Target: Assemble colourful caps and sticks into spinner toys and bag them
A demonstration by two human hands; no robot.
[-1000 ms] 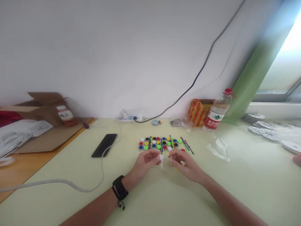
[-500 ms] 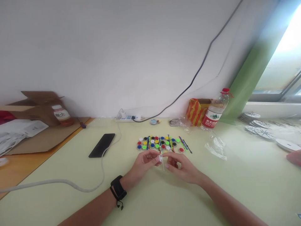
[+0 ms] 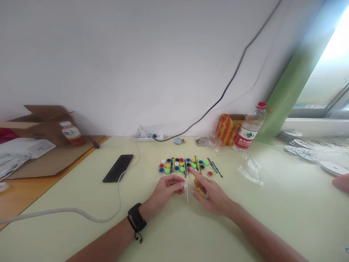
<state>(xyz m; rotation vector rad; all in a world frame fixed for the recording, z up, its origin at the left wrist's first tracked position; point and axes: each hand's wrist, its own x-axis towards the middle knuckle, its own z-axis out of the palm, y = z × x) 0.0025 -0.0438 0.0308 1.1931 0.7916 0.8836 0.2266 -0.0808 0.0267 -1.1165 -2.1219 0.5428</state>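
Note:
My left hand (image 3: 167, 188) is closed in a pinch on a small whitish plastic piece with a thin white stick (image 3: 187, 195) at its end. The stick points away from me, edge-on across the gap between my hands. My right hand (image 3: 215, 196) is just to the right, its index finger stretched forward and thumb apart, with nothing visible between them. Beyond the fingers lie rows of small round discs (image 3: 177, 169) in red, blue, green, yellow, black and white. Coloured thin plastic sticks (image 3: 215, 168) lie among and beside them.
A black phone (image 3: 118, 169) and a white cable (image 3: 81, 214) are at left, near a cardboard box (image 3: 46, 120) and a drink bottle (image 3: 72, 134). A power strip (image 3: 149, 137) lies by the wall. At right are a large water bottle (image 3: 249, 131), clear plastic (image 3: 251, 171) and another person's hand (image 3: 342, 182).
My right index finger has moved forward, away from the white stick it was touching. The stick has turned a little in my left hand's pinch.

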